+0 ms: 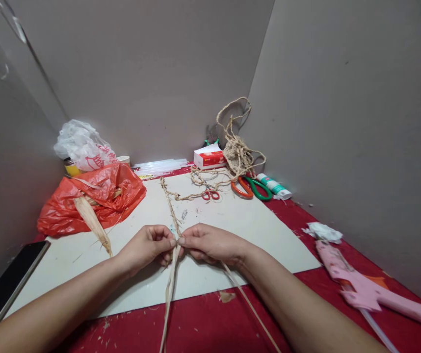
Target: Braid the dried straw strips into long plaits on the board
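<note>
My left hand (147, 246) and my right hand (210, 243) meet over a pale board (232, 220), both pinched shut on thin dried husk strips (170, 289). From the pinch, a braided cord (169, 201) of the same husk runs away across the board. Loose strip ends trail toward me over the red cloth (203, 323), one bundle straight down and one single strip slanting to the right.
A red plastic bag (96, 198) with dried husks lies left, a white bag (81, 144) behind it. Twine (237, 149), a small box (209, 158), orange-green scissors (252, 188), small red scissors (210, 195) and a glue tube (275, 187) sit at the back. A pink glue gun (365, 289) lies right, a phone (10, 284) left.
</note>
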A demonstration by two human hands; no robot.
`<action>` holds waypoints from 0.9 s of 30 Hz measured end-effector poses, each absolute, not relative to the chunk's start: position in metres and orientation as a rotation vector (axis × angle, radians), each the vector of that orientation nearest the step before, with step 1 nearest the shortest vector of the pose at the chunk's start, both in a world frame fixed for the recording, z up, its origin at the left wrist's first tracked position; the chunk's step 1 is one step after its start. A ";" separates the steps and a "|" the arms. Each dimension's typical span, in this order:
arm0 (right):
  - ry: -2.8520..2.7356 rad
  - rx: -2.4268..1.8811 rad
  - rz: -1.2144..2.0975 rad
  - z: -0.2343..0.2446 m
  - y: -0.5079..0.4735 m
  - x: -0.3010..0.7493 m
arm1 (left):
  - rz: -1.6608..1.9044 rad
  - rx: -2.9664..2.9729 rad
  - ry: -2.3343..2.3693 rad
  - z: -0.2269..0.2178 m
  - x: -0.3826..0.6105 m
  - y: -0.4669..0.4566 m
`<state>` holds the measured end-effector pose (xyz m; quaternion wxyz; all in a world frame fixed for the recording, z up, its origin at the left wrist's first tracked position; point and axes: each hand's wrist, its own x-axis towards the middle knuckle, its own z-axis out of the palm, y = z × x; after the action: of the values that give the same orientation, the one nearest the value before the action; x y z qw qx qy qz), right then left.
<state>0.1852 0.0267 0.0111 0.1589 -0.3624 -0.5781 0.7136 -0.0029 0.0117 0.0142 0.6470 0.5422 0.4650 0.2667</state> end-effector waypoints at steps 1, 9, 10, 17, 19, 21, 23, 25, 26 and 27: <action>-1.647 -1.035 2.047 0.010 0.027 0.185 | 0.603 1.304 1.063 0.016 -0.004 0.012; -1.623 -0.923 2.120 0.002 0.030 0.189 | 0.558 1.656 0.955 0.021 -0.006 0.011; -1.626 -0.918 2.124 0.002 0.030 0.189 | 0.555 1.647 0.948 0.021 -0.005 0.010; -1.654 -0.941 2.125 0.004 0.031 0.190 | 0.588 1.485 0.929 0.016 -0.001 0.013; -1.648 -0.957 2.124 0.006 0.030 0.189 | 0.605 1.381 0.917 0.016 0.000 0.015; -1.647 -0.955 2.128 0.007 0.030 0.189 | 0.589 1.261 0.915 0.018 0.000 0.018; -1.658 -0.943 2.129 0.009 0.030 0.189 | 0.540 1.142 0.928 0.020 0.001 0.020; -1.670 -0.932 2.125 0.009 0.030 0.189 | 0.490 1.062 0.958 0.022 0.002 0.021; -1.672 -0.933 2.124 0.010 0.030 0.189 | 0.475 1.050 0.979 0.024 0.002 0.022; -1.672 -0.939 2.122 0.010 0.030 0.189 | 0.468 1.055 0.998 0.025 0.003 0.022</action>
<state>0.1894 0.0295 0.0097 0.1403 -0.3249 -0.5787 0.7347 0.0028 0.0219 0.0247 0.7229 0.4776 0.4521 0.2119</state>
